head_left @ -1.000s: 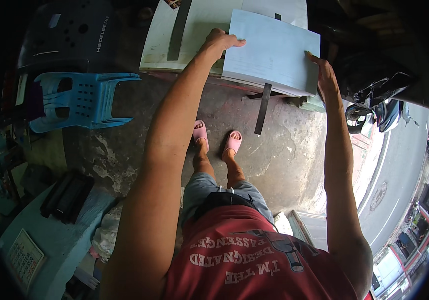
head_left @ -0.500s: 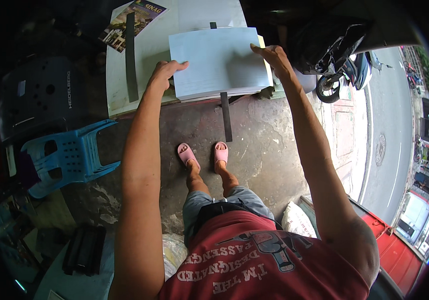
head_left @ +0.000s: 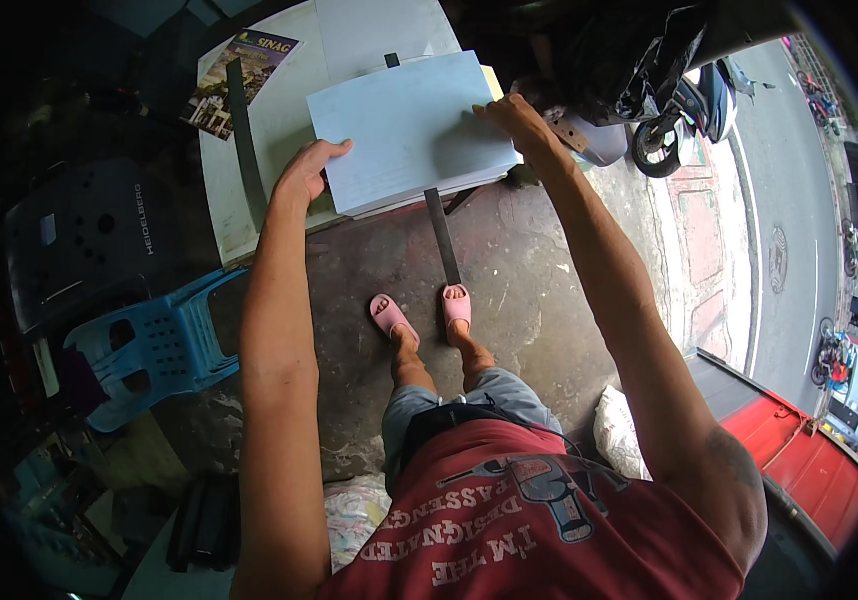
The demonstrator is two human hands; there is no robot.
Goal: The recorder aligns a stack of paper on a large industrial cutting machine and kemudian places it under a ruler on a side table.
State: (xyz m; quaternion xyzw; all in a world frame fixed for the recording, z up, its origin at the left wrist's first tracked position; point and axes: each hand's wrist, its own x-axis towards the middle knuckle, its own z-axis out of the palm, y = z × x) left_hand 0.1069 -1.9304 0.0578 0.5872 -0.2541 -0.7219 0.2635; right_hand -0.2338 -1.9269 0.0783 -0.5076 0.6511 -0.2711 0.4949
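Note:
A thick stack of white paper (head_left: 399, 125) lies near the front edge of a pale table (head_left: 279, 195). My left hand (head_left: 311, 168) is closed on its left edge, thumb on top and the other fingers mostly hidden. On the right edge my right hand (head_left: 517, 120) grips the stack, its thumb resting over the top sheet. Yellowish sheets show at the far right corner. A dark flat strap (head_left: 442, 235) passes beneath the stack; one end hangs off the table front, and a short piece shows behind. Another dark strap (head_left: 243, 130) runs across the table at the left.
A printed magazine (head_left: 239, 82) lies at the table's far left. Blue plastic stools (head_left: 164, 340) and a dark machine cover (head_left: 84, 245) stand left. A black plastic bag (head_left: 639, 65) and a motorcycle (head_left: 684, 120) are at the right, beside a street (head_left: 789, 220).
The whole view has turned slightly, so the table, stack and hands appear farther left and more tilted. Both hands keep hold of the stack's sides.

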